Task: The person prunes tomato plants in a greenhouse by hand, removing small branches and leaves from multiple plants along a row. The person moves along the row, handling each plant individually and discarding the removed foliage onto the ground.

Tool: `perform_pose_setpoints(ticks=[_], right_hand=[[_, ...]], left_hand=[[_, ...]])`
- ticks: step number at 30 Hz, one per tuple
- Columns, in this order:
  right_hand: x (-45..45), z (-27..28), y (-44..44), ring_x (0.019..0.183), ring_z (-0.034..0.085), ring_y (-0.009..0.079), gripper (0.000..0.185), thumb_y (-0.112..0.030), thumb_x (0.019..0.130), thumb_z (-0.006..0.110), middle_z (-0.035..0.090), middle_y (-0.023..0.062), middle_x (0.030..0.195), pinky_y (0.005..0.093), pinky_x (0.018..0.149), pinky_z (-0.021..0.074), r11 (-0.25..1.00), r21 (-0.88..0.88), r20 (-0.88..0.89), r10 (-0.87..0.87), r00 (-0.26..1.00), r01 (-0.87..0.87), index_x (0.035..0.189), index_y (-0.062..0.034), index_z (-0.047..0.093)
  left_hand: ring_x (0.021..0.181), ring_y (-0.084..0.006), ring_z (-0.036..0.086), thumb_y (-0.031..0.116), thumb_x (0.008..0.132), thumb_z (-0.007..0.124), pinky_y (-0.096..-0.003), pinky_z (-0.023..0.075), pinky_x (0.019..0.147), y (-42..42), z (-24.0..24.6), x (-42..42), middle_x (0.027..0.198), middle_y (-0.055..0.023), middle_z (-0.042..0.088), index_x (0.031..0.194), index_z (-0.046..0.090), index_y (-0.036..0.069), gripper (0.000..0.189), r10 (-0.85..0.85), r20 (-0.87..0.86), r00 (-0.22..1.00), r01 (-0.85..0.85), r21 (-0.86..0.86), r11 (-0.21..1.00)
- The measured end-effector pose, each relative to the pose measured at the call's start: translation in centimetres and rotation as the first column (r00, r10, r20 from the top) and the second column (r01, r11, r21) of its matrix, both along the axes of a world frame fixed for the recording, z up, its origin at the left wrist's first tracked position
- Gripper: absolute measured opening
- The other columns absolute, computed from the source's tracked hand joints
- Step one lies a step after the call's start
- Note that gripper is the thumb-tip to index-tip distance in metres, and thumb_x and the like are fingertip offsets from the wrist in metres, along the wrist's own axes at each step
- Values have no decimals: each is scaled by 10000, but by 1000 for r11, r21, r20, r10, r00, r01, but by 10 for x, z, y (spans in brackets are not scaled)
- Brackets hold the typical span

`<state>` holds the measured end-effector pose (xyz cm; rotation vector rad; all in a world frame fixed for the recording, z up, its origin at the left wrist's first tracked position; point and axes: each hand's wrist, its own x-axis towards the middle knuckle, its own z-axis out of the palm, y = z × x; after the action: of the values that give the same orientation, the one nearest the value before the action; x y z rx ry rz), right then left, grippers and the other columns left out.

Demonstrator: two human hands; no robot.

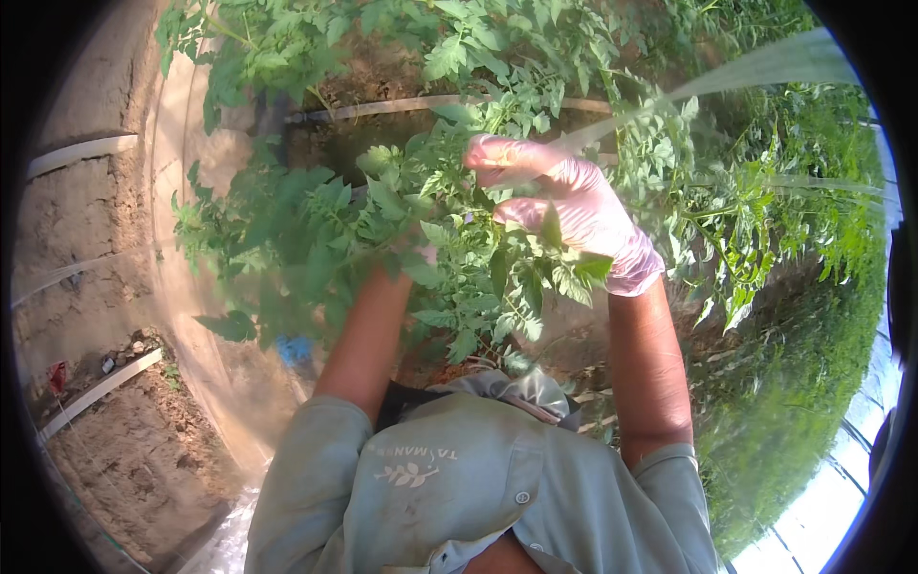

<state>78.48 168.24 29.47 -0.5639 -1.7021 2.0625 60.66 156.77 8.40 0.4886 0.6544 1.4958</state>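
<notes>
Leafy tomato plants [459,287] stand directly before me. My right hand [559,201], in a thin translucent pinkish glove, is raised at their right side, thumb apart from the curled fingers. A gap shows between thumb and fingertips, next to small upper leaves, and nothing is seen held in it. Leaves overlap the lower edge of the palm and wrist. My left hand [424,251] is mostly hidden in the foliage; only a small pale patch of it shows beyond the left forearm, so its grasp cannot be made out.
Dense plant rows [774,359] fill the right side. A pale pipe or strip [387,107] crosses behind the plants. On the left are bare soil [129,459], a light-coloured ground sheet [193,359] and white strips [100,393]. A blurred blue object [294,349] lies near my left forearm.
</notes>
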Motion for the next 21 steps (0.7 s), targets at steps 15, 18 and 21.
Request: perform_pose_setpoints(ticks=[15,18,21], right_hand=[[7,-193,-25,897,599,142,240,-183,951,555,658,51,1007,274,847,471,756,-538,3,-441,898,373,1102,-21,646],[-3,-209,-25,902,602,155,241,-185,949,559,652,64,1021,285,841,479,726,-588,-51,-475,878,358,1107,-19,635],[-5,-216,-28,906,605,168,244,-187,948,564,646,76,1034,296,834,486,706,-597,-59,-513,856,381,1111,-16,624]], left_hand=[[967,-127,535,321,1001,450,-362,489,936,-26,-72,26,1110,-33,517,1308,466,85,387,147,176,973,-110,-202,973],[994,-145,529,305,994,457,-366,484,936,-31,-78,26,1144,-41,504,1325,446,94,392,191,186,964,-155,-195,969],[1021,-163,524,289,987,464,-369,480,936,-30,-84,29,1177,-49,491,1342,426,104,402,218,175,960,-179,-210,961]])
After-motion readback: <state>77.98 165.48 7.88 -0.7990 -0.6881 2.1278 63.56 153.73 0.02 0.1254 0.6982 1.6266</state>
